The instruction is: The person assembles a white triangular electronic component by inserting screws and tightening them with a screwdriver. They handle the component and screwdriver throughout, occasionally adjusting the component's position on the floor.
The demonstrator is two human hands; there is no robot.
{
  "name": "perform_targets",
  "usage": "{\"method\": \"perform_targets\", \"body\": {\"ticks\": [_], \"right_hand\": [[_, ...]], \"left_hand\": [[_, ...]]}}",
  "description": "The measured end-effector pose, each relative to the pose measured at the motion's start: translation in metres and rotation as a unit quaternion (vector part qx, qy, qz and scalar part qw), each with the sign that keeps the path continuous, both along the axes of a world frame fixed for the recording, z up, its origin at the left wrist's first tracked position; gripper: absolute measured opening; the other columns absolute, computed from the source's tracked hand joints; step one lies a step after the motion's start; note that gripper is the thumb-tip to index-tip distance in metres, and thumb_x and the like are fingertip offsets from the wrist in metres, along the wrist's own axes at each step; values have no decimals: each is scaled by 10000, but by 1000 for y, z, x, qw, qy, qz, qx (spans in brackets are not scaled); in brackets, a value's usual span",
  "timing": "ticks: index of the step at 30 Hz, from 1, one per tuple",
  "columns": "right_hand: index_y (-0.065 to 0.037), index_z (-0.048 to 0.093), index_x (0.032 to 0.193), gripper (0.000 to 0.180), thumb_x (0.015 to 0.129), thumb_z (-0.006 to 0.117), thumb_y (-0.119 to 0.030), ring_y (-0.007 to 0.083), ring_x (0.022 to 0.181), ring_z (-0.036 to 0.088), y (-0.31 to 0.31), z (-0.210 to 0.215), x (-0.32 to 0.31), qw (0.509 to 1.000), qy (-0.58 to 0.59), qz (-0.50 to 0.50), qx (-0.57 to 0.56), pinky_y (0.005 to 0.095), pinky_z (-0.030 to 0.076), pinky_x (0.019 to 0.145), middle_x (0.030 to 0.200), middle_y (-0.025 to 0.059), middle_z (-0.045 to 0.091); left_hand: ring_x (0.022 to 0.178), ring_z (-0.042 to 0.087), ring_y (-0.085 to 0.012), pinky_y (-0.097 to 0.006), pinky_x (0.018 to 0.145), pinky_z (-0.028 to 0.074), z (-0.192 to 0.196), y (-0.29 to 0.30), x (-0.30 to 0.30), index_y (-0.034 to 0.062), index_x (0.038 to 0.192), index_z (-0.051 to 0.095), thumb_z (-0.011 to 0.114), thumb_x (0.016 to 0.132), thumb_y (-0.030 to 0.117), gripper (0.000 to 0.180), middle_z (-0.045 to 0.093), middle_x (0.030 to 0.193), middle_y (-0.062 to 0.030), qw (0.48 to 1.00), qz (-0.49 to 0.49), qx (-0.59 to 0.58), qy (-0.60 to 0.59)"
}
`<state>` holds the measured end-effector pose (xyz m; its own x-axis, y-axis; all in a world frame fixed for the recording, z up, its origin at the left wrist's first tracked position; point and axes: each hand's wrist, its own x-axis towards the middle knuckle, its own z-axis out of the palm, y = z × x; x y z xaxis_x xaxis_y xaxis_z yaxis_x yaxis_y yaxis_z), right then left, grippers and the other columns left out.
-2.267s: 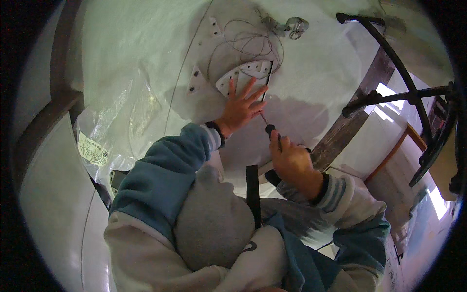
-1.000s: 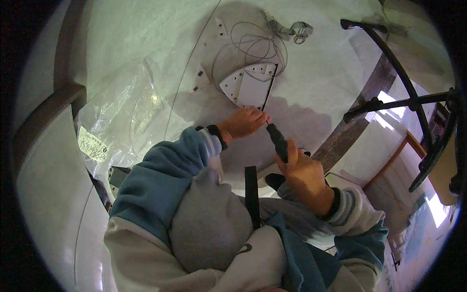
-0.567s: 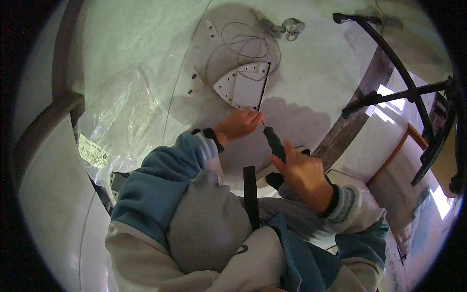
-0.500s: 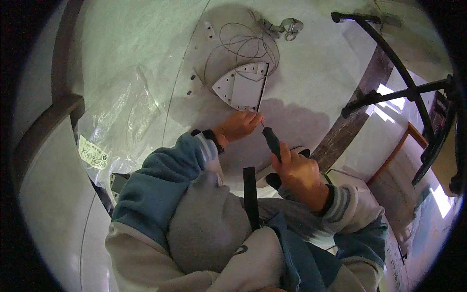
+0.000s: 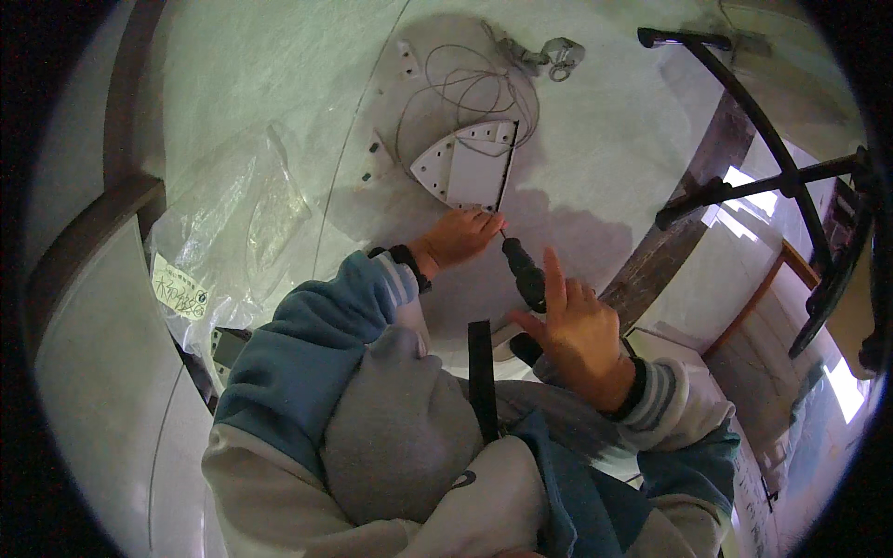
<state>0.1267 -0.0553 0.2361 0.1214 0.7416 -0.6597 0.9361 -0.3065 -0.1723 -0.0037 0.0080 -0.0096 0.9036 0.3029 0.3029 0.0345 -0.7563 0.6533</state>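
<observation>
A white, pointed housing with small holes lies flat on the floor, its tip toward the left. My left hand is at its near corner, thumb and fingertips closed together; what they pinch is too small to make out. A dark-handled screwdriver slants from there toward me, its thin shaft meeting the left fingertips. My right hand is by the butt of the handle, index finger stretched out and thumb spread apart. The handle's end shows between thumb and index finger, not wrapped by them.
Coiled thin cable runs over the housing's far side to metal hooks. Small white pieces lie left of it. A clear plastic bag lies at left, a black-legged stand at right. Black strap hangs before me.
My right hand has loosened from the screwdriver handle, its index finger straightening and thumb spreading. The left hand stays in place at the housing's corner.
</observation>
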Motion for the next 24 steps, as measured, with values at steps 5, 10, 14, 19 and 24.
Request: {"method": "perform_targets", "body": {"ticks": [5,10,14,19,24], "right_hand": [[22,495,1225,537,782,690,-210,292,802,618,-6,-2,-5,997,15,36,68,374,520,563,929,157,584],[-66,509,1250,527,768,682,-188,344,983,562,0,-3,3,980,26,152,123,397,532,709,1136,211,502],[-81,513,1258,504,790,665,-192,350,995,551,2,4,3,989,71,67,111,398,529,728,1147,202,489],[-38,510,1243,510,790,684,-198,321,888,581,-1,-2,-1,997,-21,-39,-64,394,520,657,1027,158,529],[-31,507,1228,530,774,708,-215,299,851,580,2,-20,4,965,-7,91,248,388,510,615,982,138,523]], "left_hand": [[739,635,-199,-312,577,516,7,-2,-2,11,1061,552,557,876,170,244,635,785,-73,999,14,-14,31],[793,636,-217,-319,627,530,17,-3,-2,-3,1117,518,555,848,148,310,631,819,-75,995,-8,-39,88],[785,631,-229,-318,636,524,17,-3,-4,-11,1112,514,555,830,133,319,630,818,-80,999,5,-4,54],[737,624,-225,-304,615,509,7,-8,-2,-5,1067,531,552,829,130,274,627,794,-76,999,13,-8,41],[715,623,-221,-318,580,507,0,-6,-3,20,1014,548,554,832,136,215,620,773,-69,998,11,-53,31]]}}
